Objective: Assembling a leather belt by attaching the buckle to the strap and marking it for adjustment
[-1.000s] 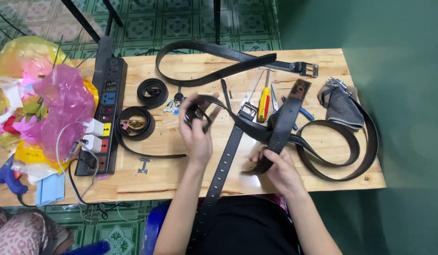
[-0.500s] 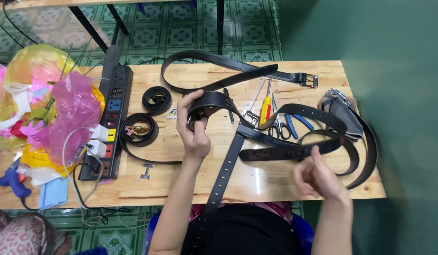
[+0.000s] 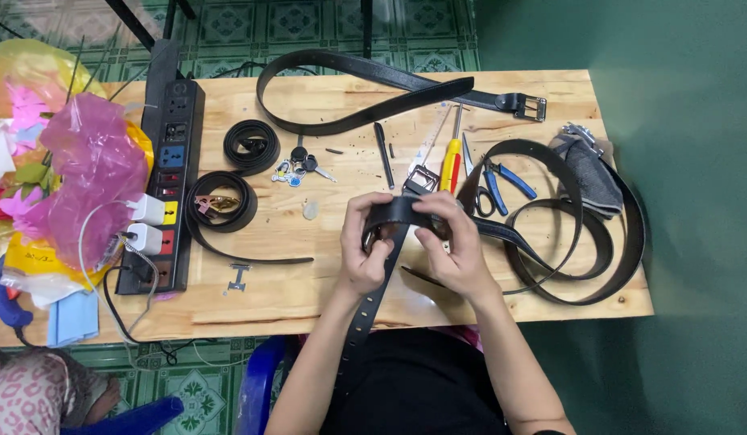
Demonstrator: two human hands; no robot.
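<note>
My left hand (image 3: 365,246) and my right hand (image 3: 454,242) both grip a black leather belt (image 3: 399,211) over the middle of a wooden table (image 3: 309,298). The belt bends between my thumbs. Its punched end hangs down over the table's front edge towards my lap, and its other part runs right into the loops of belt (image 3: 579,225) lying on the table. A metal buckle (image 3: 422,179) lies just beyond my hands.
Beyond my hands lie a yellow-handled screwdriver (image 3: 449,165), blue-handled pliers (image 3: 502,181), a black pen (image 3: 383,155) and keys (image 3: 297,167). Two coiled belts (image 3: 249,145) and a black power strip (image 3: 170,177) sit left. A long buckled belt (image 3: 390,80) crosses the back. Pink plastic bags (image 3: 83,177) pile far left.
My right hand has come back from the right and joined the left hand on the belt. Both hands have drawn the belt nearer the table's front edge.
</note>
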